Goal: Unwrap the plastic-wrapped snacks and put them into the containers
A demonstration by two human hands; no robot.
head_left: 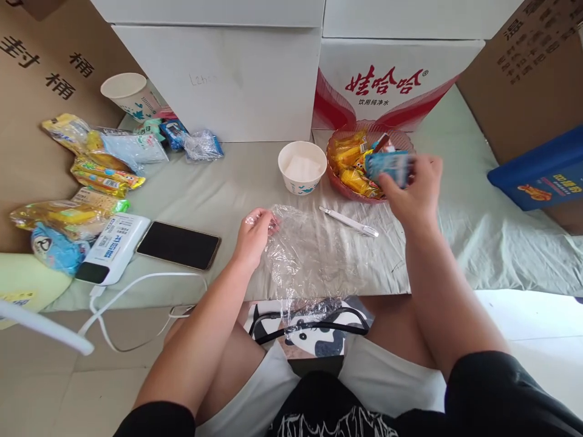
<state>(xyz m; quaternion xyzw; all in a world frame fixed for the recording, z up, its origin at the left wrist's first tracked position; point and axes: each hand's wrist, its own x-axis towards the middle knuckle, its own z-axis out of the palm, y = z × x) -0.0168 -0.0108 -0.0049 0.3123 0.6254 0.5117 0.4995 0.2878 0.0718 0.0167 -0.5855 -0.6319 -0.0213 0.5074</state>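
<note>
My right hand (416, 188) is closed on a small blue snack packet (387, 168), slightly blurred, over the right side of a pink glass bowl (339, 187). Yellow-wrapped snacks (355, 180) fill the bowl beneath it. My left hand (255, 235) pinches the upper left edge of a clear plastic bag (314, 255). The bag lies spread on the cloth and its lower part hangs over the front edge. A white paper cup (302, 182) with something pale inside stands between the hands, beside the bowl. Near the bag lies a white pen-like cutter (348, 221).
At left are a black phone (179, 244), a white power bank (113, 249) with a cable, several snack packets (107, 176) and another paper cup (130, 97). White boxes (218, 85) stand along the back. A blue package (542, 170) is at right.
</note>
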